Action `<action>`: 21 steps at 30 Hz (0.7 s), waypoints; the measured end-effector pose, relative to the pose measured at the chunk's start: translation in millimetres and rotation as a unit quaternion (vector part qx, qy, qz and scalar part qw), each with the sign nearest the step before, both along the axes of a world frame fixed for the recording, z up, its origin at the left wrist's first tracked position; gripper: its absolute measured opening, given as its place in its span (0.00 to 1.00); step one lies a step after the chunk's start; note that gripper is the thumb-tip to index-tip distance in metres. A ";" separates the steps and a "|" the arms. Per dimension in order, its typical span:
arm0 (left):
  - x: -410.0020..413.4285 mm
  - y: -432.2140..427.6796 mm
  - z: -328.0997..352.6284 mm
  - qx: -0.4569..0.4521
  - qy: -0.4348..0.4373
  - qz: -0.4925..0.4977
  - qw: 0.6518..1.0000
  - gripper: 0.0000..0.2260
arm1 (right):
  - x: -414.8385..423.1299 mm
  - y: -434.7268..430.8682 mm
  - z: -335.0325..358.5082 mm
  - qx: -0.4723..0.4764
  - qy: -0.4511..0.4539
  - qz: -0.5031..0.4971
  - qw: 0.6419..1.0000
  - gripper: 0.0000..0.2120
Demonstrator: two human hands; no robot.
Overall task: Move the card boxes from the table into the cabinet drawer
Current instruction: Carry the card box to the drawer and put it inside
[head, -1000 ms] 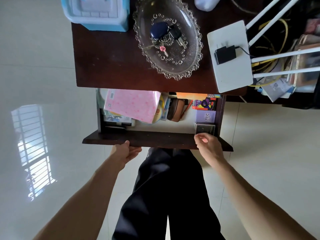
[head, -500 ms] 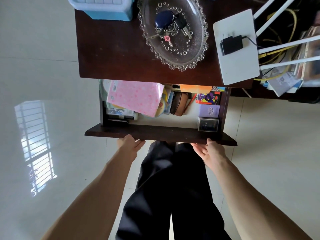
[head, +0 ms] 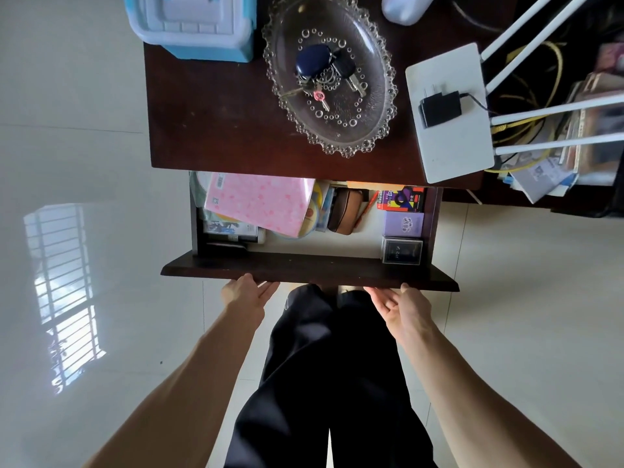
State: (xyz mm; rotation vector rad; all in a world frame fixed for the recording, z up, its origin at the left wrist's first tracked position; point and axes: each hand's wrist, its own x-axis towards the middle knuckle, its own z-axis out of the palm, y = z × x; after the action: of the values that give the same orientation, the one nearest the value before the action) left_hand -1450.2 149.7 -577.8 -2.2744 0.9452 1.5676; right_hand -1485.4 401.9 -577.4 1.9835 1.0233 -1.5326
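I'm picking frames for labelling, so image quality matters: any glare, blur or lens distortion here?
Head view: a bright window reflection glares on the glossy floor; wide-angle bending stretches the forearms at the bottom edge; the card boxes in the drawer stay sharp and evenly lit, and the glass dish is crisp.

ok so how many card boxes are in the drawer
3, in a row along the drawer's right side: a red and black card box at the back, a purple one in the middle, a dark one at the front. Others may be hidden.
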 end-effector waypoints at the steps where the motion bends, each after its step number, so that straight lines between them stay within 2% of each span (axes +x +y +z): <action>1: -3.6 -0.1 0.1 -0.002 0.002 0.000 1.000 0.08 | -2.9 -1.1 -0.6 0.004 -0.001 -0.007 1.000 0.24; 12: -53.0 -11.0 -5.3 -0.017 -0.001 -0.025 1.000 0.15 | -48.5 -16.9 -1.2 -0.003 0.046 -0.046 0.998 0.20; 21: -112.5 -30.1 -4.8 -0.009 0.052 -0.045 0.998 0.08 | -104.5 -25.4 -1.0 -0.026 0.093 -0.054 0.994 0.22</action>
State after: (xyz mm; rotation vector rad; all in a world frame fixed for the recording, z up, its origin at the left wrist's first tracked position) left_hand -1562.7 119.6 -582.6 -2.1474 1.0760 1.6589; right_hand -1589.9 376.5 -578.4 1.9166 0.9504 -1.8116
